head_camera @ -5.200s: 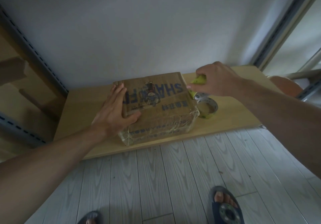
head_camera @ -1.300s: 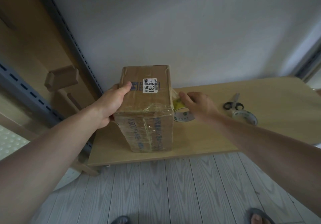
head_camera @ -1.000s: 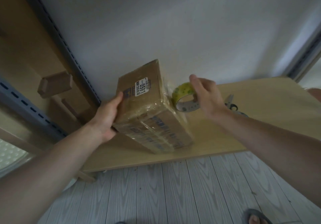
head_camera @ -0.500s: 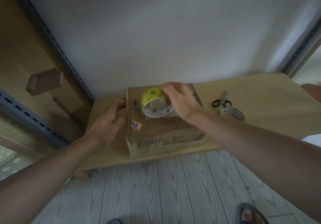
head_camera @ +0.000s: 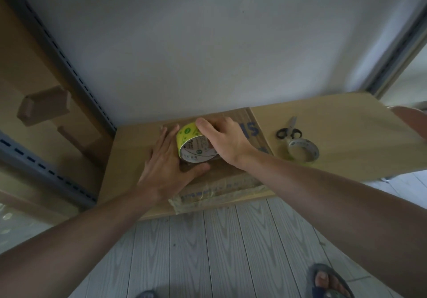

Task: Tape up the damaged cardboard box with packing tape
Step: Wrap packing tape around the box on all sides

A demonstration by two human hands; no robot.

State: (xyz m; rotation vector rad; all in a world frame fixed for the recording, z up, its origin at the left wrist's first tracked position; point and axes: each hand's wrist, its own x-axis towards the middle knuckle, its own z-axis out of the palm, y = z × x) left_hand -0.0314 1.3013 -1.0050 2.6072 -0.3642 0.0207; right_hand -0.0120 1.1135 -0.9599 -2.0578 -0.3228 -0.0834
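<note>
Taping of the top face is judged to be the step in hand. In the head view, the cardboard box (head_camera: 221,182) is seen lying flat on the bench (head_camera: 346,136), under both hands. Its near face is already wrapped in clear tape, which is wrinkled along the lower edge.

The left hand (head_camera: 166,166) is laid flat on the box top, fingers straight and thumb spread, so the box is pressed down rather than gripped. Just right of it, against its fingers, the tape roll (head_camera: 194,145) is stood on edge on the box top. It is clasped by the right hand (head_camera: 221,140), with fingers curled over it and the thumb laid on its yellow rim. Whether a free strip is already stuck down cannot be told, since that spot is hidden by the hands.

A steady pull of the roll along the top is probably called for next, with the strip smoothed down by the flat hand, and then a cut. The scissors (head_camera: 288,132) are found right of the right hand, apart from the box, with a second roll (head_camera: 302,151) just beside them.

Beyond the fingertips the box is backed closely by the wall (head_camera: 208,55), so little travel is offered that way. Toward the wrists, the box's near edge is set close to the bench edge, with only floor (head_camera: 231,251) below. Open bench is available right of the right hand. Left of the left hand, only a narrower strip is available before a shelf upright (head_camera: 69,66).
</note>
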